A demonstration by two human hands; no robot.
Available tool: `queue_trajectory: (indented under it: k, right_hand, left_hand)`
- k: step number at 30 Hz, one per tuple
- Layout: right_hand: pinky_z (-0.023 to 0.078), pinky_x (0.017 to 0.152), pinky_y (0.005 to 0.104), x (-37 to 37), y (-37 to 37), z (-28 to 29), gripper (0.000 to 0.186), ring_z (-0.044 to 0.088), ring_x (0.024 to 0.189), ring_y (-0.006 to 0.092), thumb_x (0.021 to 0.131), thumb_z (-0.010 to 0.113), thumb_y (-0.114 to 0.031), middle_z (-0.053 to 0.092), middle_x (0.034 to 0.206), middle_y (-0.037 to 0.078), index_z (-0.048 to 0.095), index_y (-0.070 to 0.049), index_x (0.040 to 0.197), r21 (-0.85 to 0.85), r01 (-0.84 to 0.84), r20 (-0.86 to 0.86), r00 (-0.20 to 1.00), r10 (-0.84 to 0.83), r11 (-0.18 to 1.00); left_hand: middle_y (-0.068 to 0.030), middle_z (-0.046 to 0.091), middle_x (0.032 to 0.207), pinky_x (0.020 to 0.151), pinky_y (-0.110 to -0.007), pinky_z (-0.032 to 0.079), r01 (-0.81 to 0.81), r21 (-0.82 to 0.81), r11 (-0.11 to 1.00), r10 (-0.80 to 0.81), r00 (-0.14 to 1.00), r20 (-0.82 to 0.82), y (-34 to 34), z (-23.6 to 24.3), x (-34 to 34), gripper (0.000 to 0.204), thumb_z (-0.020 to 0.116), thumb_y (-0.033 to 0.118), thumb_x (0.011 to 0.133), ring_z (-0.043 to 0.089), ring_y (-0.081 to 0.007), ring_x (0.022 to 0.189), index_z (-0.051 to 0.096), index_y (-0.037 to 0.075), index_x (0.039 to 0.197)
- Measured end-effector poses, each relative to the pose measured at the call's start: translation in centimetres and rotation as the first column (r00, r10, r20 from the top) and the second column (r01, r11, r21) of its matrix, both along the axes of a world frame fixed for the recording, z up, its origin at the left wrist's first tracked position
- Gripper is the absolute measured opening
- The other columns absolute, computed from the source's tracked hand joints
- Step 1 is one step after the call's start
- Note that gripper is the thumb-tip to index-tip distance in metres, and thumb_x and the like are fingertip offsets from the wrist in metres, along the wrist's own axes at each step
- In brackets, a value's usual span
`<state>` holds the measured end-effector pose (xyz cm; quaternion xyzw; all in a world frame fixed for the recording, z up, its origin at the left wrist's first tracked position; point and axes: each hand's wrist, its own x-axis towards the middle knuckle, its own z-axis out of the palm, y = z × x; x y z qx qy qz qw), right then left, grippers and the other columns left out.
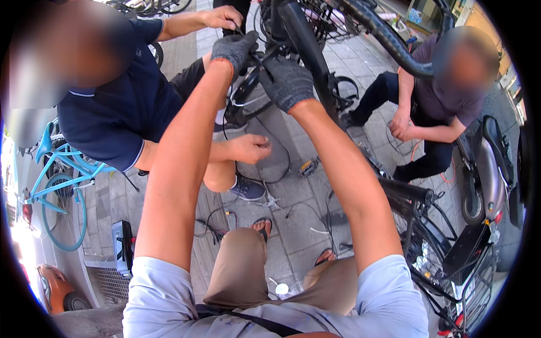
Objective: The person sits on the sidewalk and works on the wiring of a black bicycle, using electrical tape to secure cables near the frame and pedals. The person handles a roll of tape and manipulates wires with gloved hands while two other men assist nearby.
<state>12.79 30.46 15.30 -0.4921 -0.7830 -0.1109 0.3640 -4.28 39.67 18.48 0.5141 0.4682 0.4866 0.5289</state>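
The black bike [307,50] could be shifting under an uneven pull; it is standing just right of the gloved right hand [287,80]. The gloved left hand [235,49] is curling close by; I cannot tell what, if anything, either is pinching. A loose cable [289,160] is looping near a co-worker's shoe [248,188], risking a snag.

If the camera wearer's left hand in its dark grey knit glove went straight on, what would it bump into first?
Probably the bicycle's thick black frame tube, ahead and to the right of the left hand, though the depth between them is unclear.
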Motion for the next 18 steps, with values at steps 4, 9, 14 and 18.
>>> queue_trajectory:
  k: [4,9,14,18]
  right_hand:
    - [0.055,0.075,0.0512,-3.0,-1.7,1.3,0.029,0.07,0.087,0.039,0.087,0.065,-0.03,0.071,0.099,0.018,0.068,-0.008,0.105,0.01,-0.051,-0.009,0.999,0.051,0.999]
    - [0.055,0.084,0.0492,-3.9,-10.2,-2.0,0.043,0.069,0.096,0.0395,0.082,0.066,-0.022,0.066,0.116,0.02,0.059,-0.003,0.121,-0.142,-0.048,-0.232,0.973,0.013,0.989]
    - [0.051,0.095,0.0477,8.8,-24.9,-14.2,0.039,0.066,0.109,0.0394,0.094,0.06,-0.039,0.07,0.113,0.02,0.068,-0.006,0.114,-0.743,-0.162,-0.156,0.986,0.067,0.65]
    - [0.05,0.096,0.047,19.2,-26.9,-24.0,0.046,0.065,0.111,0.0408,0.089,0.06,-0.04,0.071,0.111,0.023,0.071,-0.004,0.114,-0.918,0.165,0.073,0.965,-0.253,0.362]
  left_hand:
    - [-0.0077,0.066,0.091,0.068,-0.037,0.05,0.17,0.465,0.869,0.136,0.821,-0.554,7.8,-3.9,-9.5,0.021,0.069,0.028,0.089,0.063,-0.0226,0.081,0.067,0.01,0.1]
    - [-0.0185,0.057,0.137,0.104,-0.053,0.043,0.037,-0.114,0.993,0.014,0.909,0.416,0.6,-0.3,-7.6,0.055,0.069,0.053,0.092,0.05,-0.0387,0.129,0.061,0.015,0.131]
    - [-0.0175,0.065,0.122,0.095,-0.047,0.05,0.203,0.056,0.978,-0.206,0.864,0.459,-13.9,-3.0,1.9,0.046,0.068,0.039,0.093,0.061,-0.0344,0.112,0.062,0.008,0.127]
    - [-0.0167,0.07,0.109,0.088,-0.042,0.056,0.39,0.139,0.91,-0.414,0.863,0.291,-28.8,-5.7,5.2,0.039,0.067,0.027,0.094,0.069,-0.0309,0.099,0.063,0.003,0.124]
